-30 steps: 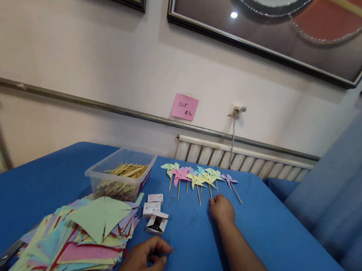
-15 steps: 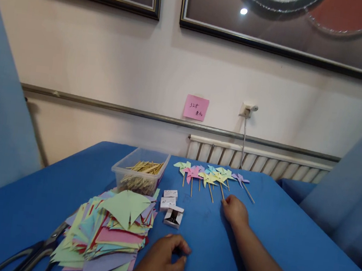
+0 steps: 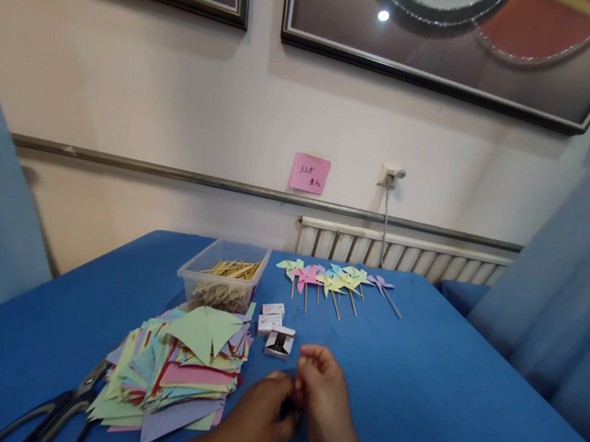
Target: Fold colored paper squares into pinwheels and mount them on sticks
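Observation:
My left hand (image 3: 263,414) and my right hand (image 3: 325,404) meet low over the blue table, their fingertips touching. The fingers of both are curled closed; what lies between them, if anything, is hidden. Just beyond stands a small white box (image 3: 280,342), its top open on dark small contents. Two closed small boxes (image 3: 270,324) sit behind it. To the left of my left hand lies a messy stack of coloured paper (image 3: 189,380), a slit pale green sheet (image 3: 206,332) on top. Several paper pinwheels (image 3: 331,283) on sticks lie together at the far side.
A clear plastic tub (image 3: 224,273) of wooden sticks stands behind the paper stack. Large scissors (image 3: 74,398) with dark handles lie at the left front. Along the wall behind the blue-covered table (image 3: 415,379) are a radiator (image 3: 367,246) and a metal pipe (image 3: 197,180).
My right hand has left the stick of a yellow pinwheel at the back and come towards me to my left hand. The pinwheel stays among the others. The view has shifted slightly right.

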A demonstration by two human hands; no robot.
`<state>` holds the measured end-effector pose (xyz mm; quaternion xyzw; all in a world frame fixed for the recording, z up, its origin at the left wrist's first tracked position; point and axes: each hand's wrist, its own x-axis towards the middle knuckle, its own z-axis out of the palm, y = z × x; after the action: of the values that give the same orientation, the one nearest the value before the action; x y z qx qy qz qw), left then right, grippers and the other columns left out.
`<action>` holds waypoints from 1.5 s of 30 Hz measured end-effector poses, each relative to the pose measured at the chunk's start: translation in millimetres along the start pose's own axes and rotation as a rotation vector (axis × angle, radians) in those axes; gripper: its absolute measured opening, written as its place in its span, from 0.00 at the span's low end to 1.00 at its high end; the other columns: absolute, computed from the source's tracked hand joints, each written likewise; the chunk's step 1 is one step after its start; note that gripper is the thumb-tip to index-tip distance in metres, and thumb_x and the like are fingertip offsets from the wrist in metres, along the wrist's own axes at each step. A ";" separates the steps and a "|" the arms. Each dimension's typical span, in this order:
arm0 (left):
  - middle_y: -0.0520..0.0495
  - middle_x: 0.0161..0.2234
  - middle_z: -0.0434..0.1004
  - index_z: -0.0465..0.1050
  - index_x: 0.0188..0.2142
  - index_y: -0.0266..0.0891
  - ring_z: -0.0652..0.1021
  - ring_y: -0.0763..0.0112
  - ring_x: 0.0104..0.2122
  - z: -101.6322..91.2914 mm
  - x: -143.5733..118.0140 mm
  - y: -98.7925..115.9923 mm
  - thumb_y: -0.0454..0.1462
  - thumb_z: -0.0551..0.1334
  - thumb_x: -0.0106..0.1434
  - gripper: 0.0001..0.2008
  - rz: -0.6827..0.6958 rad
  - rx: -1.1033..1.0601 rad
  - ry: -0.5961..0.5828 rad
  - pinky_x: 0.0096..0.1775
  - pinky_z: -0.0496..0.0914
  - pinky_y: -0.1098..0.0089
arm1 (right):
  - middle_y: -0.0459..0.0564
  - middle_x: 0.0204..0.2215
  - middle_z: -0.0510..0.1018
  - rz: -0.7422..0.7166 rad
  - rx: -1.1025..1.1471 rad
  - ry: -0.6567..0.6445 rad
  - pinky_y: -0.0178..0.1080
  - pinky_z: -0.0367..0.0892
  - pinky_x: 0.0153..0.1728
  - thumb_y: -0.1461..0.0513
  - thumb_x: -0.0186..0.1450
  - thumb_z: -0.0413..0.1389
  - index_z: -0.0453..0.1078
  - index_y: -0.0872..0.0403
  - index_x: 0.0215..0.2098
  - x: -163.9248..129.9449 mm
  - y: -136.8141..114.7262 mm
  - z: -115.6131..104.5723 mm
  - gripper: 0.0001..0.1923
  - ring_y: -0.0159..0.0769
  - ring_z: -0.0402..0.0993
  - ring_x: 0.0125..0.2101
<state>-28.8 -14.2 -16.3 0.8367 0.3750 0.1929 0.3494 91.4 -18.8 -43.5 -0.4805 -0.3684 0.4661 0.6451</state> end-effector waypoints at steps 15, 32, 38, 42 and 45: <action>0.40 0.46 0.74 0.74 0.40 0.44 0.69 0.46 0.49 -113.6 -8.2 -42.6 0.43 0.66 0.43 0.21 -0.113 0.484 0.344 0.49 0.58 0.60 | 0.39 0.17 0.63 -0.013 -0.281 -0.221 0.28 0.56 0.19 0.62 0.54 0.54 0.65 0.55 0.26 4.5 22.3 -1.7 0.04 0.26 0.58 0.18; 0.44 0.38 0.79 0.75 0.37 0.43 0.76 0.57 0.38 -132.0 -19.6 -27.0 0.46 0.52 0.60 0.16 -0.285 0.557 0.423 0.35 0.65 0.66 | 0.41 0.19 0.67 -0.013 -0.345 -0.311 0.30 0.57 0.22 0.60 0.56 0.57 0.68 0.55 0.27 0.0 26.0 -7.9 0.05 0.27 0.61 0.21; 0.46 0.43 0.78 0.75 0.38 0.44 0.72 0.59 0.49 -115.2 -22.8 -14.9 0.39 0.56 0.58 0.11 0.167 0.379 0.724 0.50 0.63 0.61 | 0.50 0.24 0.74 0.142 0.110 -0.401 0.31 0.58 0.21 0.43 0.59 0.51 0.72 0.59 0.31 -4.4 4.8 -4.8 0.27 0.28 0.67 0.20; 0.48 0.51 0.72 0.75 0.36 0.46 0.61 0.57 0.57 -83.9 -23.2 1.2 0.33 0.58 0.56 0.11 0.478 0.356 0.524 0.54 0.59 0.55 | 0.56 0.33 0.78 0.329 0.553 -0.531 0.33 0.64 0.26 0.40 0.61 0.43 0.72 0.60 0.40 -10.4 -18.9 -4.3 0.34 0.34 0.73 0.28; 0.49 0.53 0.70 0.76 0.33 0.46 0.58 0.58 0.59 -64.0 -19.5 5.3 0.30 0.56 0.58 0.12 0.506 0.291 0.401 0.54 0.59 0.55 | 0.55 0.35 0.79 0.271 0.609 -0.496 0.36 0.66 0.31 0.49 0.60 0.54 0.71 0.59 0.45 -12.3 -26.0 -3.0 0.24 0.37 0.75 0.31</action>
<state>-76.2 -3.5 29.9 0.8897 0.2404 0.3782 0.0869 97.0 -34.0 -19.6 -0.1848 -0.2914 0.7362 0.5822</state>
